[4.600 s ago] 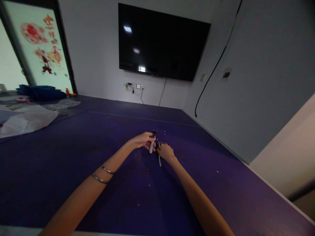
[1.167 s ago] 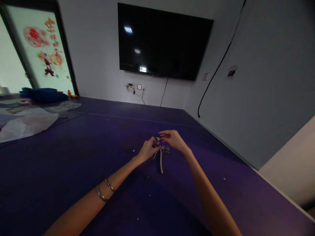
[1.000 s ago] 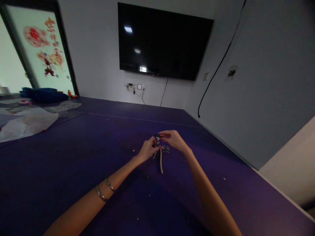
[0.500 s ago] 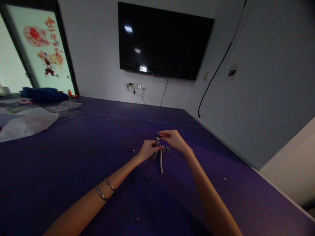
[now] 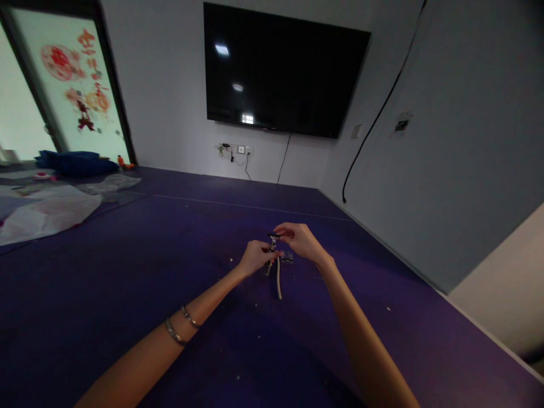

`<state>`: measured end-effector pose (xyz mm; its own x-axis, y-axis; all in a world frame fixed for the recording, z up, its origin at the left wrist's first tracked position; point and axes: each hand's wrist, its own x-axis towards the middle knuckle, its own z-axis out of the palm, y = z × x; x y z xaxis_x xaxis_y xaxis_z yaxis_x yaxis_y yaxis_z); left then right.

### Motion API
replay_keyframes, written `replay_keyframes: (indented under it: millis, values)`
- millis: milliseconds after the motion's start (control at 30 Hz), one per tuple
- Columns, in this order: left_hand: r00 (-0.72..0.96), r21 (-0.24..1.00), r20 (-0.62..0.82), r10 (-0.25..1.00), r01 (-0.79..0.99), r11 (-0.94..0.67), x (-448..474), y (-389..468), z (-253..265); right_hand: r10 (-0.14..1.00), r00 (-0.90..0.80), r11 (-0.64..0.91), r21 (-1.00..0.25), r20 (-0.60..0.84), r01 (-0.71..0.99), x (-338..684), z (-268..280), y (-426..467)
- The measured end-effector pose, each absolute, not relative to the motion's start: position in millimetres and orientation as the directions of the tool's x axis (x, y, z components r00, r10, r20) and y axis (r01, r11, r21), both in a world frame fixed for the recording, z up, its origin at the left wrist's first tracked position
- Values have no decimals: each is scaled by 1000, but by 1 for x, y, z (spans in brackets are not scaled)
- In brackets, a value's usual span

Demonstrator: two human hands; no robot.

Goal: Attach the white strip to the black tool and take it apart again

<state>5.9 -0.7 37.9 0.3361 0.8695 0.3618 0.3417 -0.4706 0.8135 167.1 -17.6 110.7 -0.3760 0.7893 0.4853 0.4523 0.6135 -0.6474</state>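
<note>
My left hand (image 5: 254, 259) is closed in a pinch around the middle of a small black-and-white assembly (image 5: 273, 241), which stands roughly upright between my hands. Its exact kind is too small to make out. The fingertips of my right hand (image 5: 302, 240) are closed at the dark flat piece on its top. A pale cord-like strip (image 5: 279, 281) runs from below my left fingertips towards me over the purple surface. Just right of the left fingertips lies a small clear, dark-patterned block (image 5: 288, 257). My fingers hide part of the assembly.
The purple surface (image 5: 178, 272) carries scattered white specks. White sheets and clear plastic (image 5: 55, 212) lie at the left, with a blue cloth bundle (image 5: 76, 163) behind. A black cable (image 5: 378, 116) hangs along the right wall. A television (image 5: 284, 73) is mounted above sockets (image 5: 241, 149).
Both hands keep nearly the same place and grip. The lower end of the assembly has shifted slightly, and a small orange spot shows beneath my left fingers.
</note>
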Motion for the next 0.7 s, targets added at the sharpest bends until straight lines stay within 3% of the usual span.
replay_keyframes:
  millis: [433,567,700]
  values:
    - [129,916,362,923,136,-378,3,1,52,828,-236,555,-681,509,478,168,107,-12]
    - [99,926,366,925,57,-372,-4,11,60,895,-211,443,-732,392,518,170,104,-10]
    - [131,945,321,938,20,-326,-8,16,64,922,-302,377,-746,244,549,164,94,-10]
